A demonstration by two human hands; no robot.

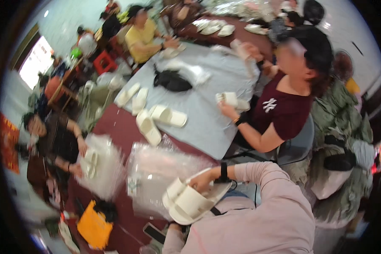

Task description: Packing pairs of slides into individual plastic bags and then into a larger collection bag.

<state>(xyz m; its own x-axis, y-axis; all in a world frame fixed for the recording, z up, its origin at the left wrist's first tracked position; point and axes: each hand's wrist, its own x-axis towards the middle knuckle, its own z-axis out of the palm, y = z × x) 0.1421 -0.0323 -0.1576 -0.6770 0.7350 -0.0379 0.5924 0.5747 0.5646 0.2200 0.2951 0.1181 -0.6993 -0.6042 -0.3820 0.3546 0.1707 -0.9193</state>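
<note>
Close to my body is a pair of cream slide slippers (192, 202), set side by side with their broad straps showing. My right hand (201, 182) is closed at one slipper, its fingers reaching in beside the strap. A dark watch is on that wrist. My left hand (176, 225) is under the slippers' lower edge, and its fingers are hidden behind them. Clear plastic bags (150, 180) lie in a stack on the dark red table just beyond the slippers.
Loose cream slippers (149, 127) lie on a pale grey sheet (207, 133) beside a black bundle (172, 80). A co-worker in maroon (290, 101) holds slippers at right; another (55, 142) handles slippers over plastic bags at left. Near me are a phone (154, 233) and an orange bag (94, 226).
</note>
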